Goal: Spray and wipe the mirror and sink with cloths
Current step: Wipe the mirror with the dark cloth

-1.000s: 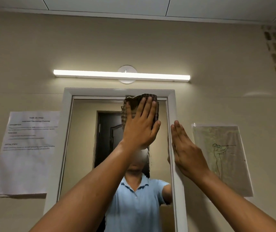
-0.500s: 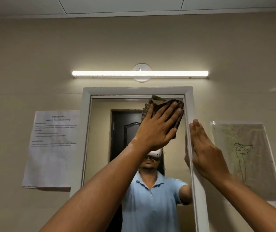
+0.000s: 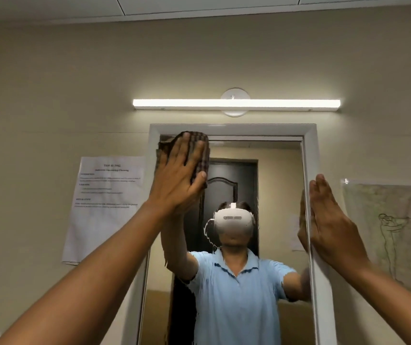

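A crumpled brown checked cloth (image 3: pixel 197 155) is pressed flat against the top left corner of the tall white-framed mirror (image 3: pixel 269 185) by the left hand (image 3: pixel 178 179), fingers straight and slightly spread. The right hand (image 3: pixel 333 225) lies flat on the frame's right edge, fingers together. A tube light (image 3: pixel 236 103) glows above; a printed sheet (image 3: pixel 104 207) and a sketch (image 3: pixel 393 232) flank the mirror.
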### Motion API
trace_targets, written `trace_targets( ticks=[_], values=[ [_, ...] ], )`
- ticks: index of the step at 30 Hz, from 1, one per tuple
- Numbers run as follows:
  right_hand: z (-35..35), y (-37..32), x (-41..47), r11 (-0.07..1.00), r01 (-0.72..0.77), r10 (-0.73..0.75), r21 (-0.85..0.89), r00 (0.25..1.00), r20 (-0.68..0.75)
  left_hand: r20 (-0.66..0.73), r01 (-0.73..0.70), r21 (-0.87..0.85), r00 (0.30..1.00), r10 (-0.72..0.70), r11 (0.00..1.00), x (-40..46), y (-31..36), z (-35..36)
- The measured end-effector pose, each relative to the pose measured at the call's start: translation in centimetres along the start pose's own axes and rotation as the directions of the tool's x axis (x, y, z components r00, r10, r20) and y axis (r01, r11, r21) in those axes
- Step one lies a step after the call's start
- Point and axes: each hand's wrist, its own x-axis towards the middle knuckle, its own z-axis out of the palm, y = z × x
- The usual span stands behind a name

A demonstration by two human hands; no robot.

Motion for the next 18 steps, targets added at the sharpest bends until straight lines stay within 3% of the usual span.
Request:
trace_targets(
  ticks=[6, 18],
  values=[
    [-0.4, 0.4, 0.2, 1.000, 0.024, -0.024, 0.002, 0.999, 0.028, -0.034, 0.145, -0.057, 0.989, -0.147, 0.988, -2.0, 1.1, 0.8],
    [-1.7, 1.0, -0.8, 0.995, 0.023, -0.033, 0.093, 0.994, 0.106, 0.030, 0.196, -0.069, 0.980, -0.194, 0.978, -6.4, 6.0, 1.6]
  ],
)
